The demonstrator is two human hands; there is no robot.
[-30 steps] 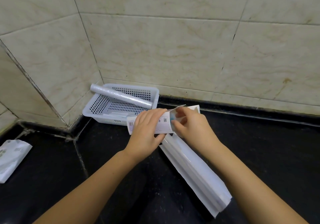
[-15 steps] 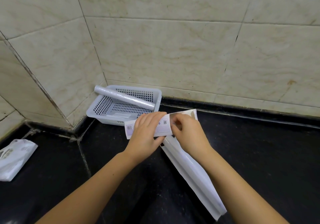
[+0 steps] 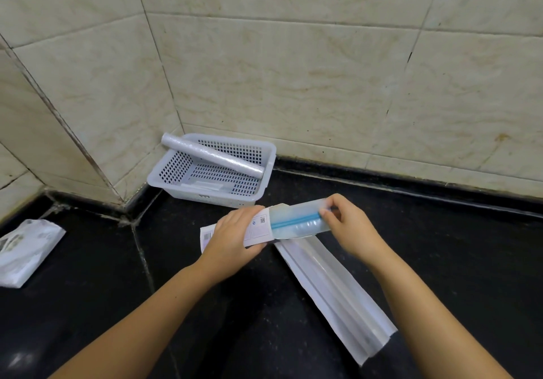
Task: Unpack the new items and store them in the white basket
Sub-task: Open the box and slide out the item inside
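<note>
My left hand (image 3: 235, 236) grips a white printed carton (image 3: 258, 230) above the black counter. My right hand (image 3: 348, 226) pinches the end of a stack of clear zip bags with a blue strip (image 3: 296, 222), which sticks partway out of the carton's right end. The white basket (image 3: 266, 170) stands in the corner behind my hands, with a clear plastic roll (image 3: 211, 155) lying slanted across it and a flat white item on its floor. A long empty white box (image 3: 338, 287) lies on the counter under my right forearm.
A crumpled white plastic packet (image 3: 26, 251) lies at the far left of the black counter (image 3: 440, 246). Beige tiled walls (image 3: 293, 70) close off the back and the left, meeting in a corner behind the basket.
My right hand has moved right, drawing the blue-striped bags out of the carton. My left hand keeps its hold on the carton. The view has shifted slightly.
</note>
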